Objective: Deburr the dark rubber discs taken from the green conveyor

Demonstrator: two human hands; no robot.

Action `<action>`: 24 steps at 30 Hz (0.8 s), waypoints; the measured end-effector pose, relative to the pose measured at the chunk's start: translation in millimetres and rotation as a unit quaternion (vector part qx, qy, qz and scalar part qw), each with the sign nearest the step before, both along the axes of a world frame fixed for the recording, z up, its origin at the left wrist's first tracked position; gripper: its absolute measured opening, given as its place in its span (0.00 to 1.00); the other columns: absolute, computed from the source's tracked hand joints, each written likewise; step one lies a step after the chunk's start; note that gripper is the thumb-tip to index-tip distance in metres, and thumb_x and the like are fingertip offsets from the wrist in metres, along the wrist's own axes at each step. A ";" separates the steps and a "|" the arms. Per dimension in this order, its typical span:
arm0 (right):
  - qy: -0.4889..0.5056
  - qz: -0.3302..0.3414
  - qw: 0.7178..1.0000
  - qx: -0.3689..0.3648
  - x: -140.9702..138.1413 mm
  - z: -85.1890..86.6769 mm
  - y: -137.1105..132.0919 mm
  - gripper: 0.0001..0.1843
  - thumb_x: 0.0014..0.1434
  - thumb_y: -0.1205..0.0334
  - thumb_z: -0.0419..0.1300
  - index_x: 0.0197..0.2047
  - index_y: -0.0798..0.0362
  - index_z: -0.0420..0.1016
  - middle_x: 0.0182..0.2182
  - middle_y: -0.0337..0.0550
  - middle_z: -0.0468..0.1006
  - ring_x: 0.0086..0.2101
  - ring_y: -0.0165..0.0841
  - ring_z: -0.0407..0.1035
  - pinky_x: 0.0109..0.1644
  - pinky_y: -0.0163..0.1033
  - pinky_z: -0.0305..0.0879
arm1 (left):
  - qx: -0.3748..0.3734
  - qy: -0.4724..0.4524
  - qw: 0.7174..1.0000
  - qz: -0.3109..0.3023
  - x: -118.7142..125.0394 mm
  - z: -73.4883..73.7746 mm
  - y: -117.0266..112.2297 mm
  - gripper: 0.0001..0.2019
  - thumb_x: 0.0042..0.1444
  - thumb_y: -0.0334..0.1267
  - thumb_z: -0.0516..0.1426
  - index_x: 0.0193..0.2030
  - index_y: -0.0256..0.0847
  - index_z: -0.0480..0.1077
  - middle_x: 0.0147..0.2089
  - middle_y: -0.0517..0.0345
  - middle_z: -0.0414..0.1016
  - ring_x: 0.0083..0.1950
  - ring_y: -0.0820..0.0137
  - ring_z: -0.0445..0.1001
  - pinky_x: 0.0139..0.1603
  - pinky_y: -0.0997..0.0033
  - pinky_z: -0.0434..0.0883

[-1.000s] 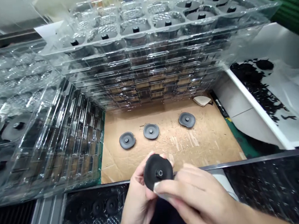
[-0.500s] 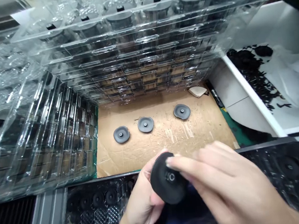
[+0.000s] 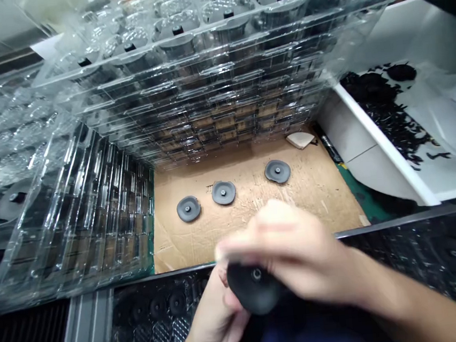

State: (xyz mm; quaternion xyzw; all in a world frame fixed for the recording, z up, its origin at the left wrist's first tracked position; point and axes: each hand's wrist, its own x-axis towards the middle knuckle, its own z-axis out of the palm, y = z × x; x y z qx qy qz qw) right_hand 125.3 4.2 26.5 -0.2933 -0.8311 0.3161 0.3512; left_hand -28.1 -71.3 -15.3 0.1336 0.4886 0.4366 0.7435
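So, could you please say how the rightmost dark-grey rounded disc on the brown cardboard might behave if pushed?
The dark-grey rounded disc would probably slide rather than roll, since it lies flat on the brown cardboard. Its low, wide shape makes tipping unlikely.

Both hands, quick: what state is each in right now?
Left hand: closed, holding the black disc by its edge.
Right hand: over the disc's upper edge, blurred; grip cannot be told.

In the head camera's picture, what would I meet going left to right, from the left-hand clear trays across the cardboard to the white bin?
Left stack of clear trays, leftmost loose disc, middle loose disc, rightmost loose disc, off-white wedge, dark pen-shaped item, white bin.
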 end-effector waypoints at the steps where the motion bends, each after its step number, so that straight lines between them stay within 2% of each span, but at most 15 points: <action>1: -0.005 -0.051 0.998 -0.047 5.2 -7.4 4.8 0.14 0.65 0.65 0.49 0.46 0.50 0.75 0.31 0.37 0.78 0.27 0.27 0.67 0.32 0.35 0.63 | -0.005 -0.042 0.999 -0.010 0.7 4.7 2.8 0.35 0.27 0.54 0.69 0.47 0.45 0.75 0.42 0.54 0.81 0.46 0.56 0.77 0.48 0.62 0.74; 3: -0.028 -0.147 0.979 -0.138 15.3 -25.3 8.9 0.13 0.63 0.64 0.52 0.47 0.51 0.74 0.37 0.41 0.79 0.30 0.29 0.70 0.33 0.35 0.65 | -0.019 -0.117 0.993 -0.017 0.8 12.8 7.0 0.33 0.29 0.50 0.70 0.47 0.45 0.75 0.48 0.52 0.79 0.47 0.58 0.77 0.48 0.66 0.73; 4: -0.042 -0.168 0.970 -0.174 19.1 -35.2 6.5 0.13 0.63 0.63 0.52 0.48 0.51 0.74 0.39 0.43 0.78 0.33 0.31 0.71 0.34 0.36 0.66 | -0.025 -0.139 0.990 -0.015 0.4 15.3 8.2 0.31 0.31 0.48 0.70 0.47 0.46 0.75 0.51 0.52 0.77 0.49 0.58 0.76 0.48 0.67 0.73; 6: -0.053 -0.154 0.960 -0.227 22.8 -55.0 -7.6 0.14 0.64 0.62 0.52 0.49 0.51 0.74 0.40 0.45 0.78 0.37 0.34 0.72 0.38 0.38 0.68 | -0.028 -0.150 0.988 -0.003 -0.7 15.8 8.9 0.29 0.34 0.46 0.70 0.48 0.45 0.75 0.52 0.50 0.76 0.51 0.57 0.75 0.48 0.66 0.73; 9: -0.047 -0.118 0.956 -0.265 23.7 -80.0 -38.2 0.14 0.64 0.60 0.53 0.49 0.48 0.75 0.36 0.42 0.80 0.34 0.32 0.74 0.37 0.36 0.71 | -0.013 -0.163 0.986 0.016 -2.1 7.5 8.2 0.28 0.38 0.45 0.68 0.49 0.43 0.74 0.54 0.48 0.75 0.52 0.57 0.74 0.48 0.67 0.74; 12: -0.044 -0.142 0.948 -0.282 26.9 -88.3 -52.4 0.13 0.63 0.60 0.54 0.47 0.50 0.76 0.36 0.43 0.80 0.35 0.34 0.75 0.37 0.37 0.72 | -0.003 -0.175 0.984 0.030 -1.6 -1.2 8.6 0.24 0.43 0.45 0.66 0.49 0.42 0.74 0.55 0.48 0.74 0.51 0.59 0.75 0.48 0.68 0.74; 15: -0.034 -0.204 0.938 -0.280 28.3 -69.3 -44.2 0.14 0.63 0.59 0.53 0.49 0.51 0.75 0.43 0.46 0.79 0.42 0.38 0.74 0.39 0.39 0.72 | -0.008 -0.180 0.983 0.045 2.6 -3.7 9.1 0.22 0.45 0.44 0.65 0.48 0.42 0.75 0.52 0.49 0.77 0.51 0.59 0.76 0.49 0.68 0.73; 18: 0.019 -0.245 0.949 -0.198 15.4 -33.1 -34.8 0.13 0.63 0.61 0.53 0.49 0.50 0.73 0.44 0.45 0.78 0.43 0.37 0.73 0.40 0.38 0.72 | -0.008 -0.163 0.985 0.064 8.7 -3.0 7.6 0.23 0.44 0.41 0.66 0.50 0.43 0.73 0.50 0.51 0.78 0.51 0.62 0.75 0.50 0.70 0.72; 21: 0.038 -0.164 0.984 -0.058 -5.3 -6.1 -36.5 0.14 0.64 0.67 0.49 0.49 0.56 0.72 0.36 0.47 0.79 0.36 0.35 0.72 0.41 0.41 0.70 | -0.019 -0.131 0.989 0.066 10.2 -3.2 4.0 0.25 0.45 0.37 0.66 0.53 0.43 0.71 0.51 0.52 0.77 0.54 0.62 0.73 0.55 0.69 0.69; 22: 0.027 -0.121 0.991 -0.047 -10.3 -1.4 -38.0 0.14 0.64 0.68 0.48 0.47 0.58 0.72 0.34 0.46 0.79 0.34 0.34 0.71 0.40 0.41 0.70 | -0.024 -0.116 0.991 0.067 9.4 -3.4 2.7 0.26 0.44 0.37 0.66 0.53 0.43 0.71 0.51 0.52 0.77 0.55 0.62 0.72 0.57 0.68 0.68; 24: -0.004 -0.049 0.996 -0.074 -16.3 2.6 -38.7 0.14 0.64 0.70 0.47 0.44 0.58 0.73 0.33 0.45 0.78 0.32 0.32 0.70 0.39 0.37 0.70 | -0.031 -0.077 0.993 0.081 7.5 -3.0 0.7 0.27 0.41 0.38 0.68 0.51 0.43 0.71 0.52 0.52 0.76 0.56 0.60 0.71 0.58 0.67 0.67</action>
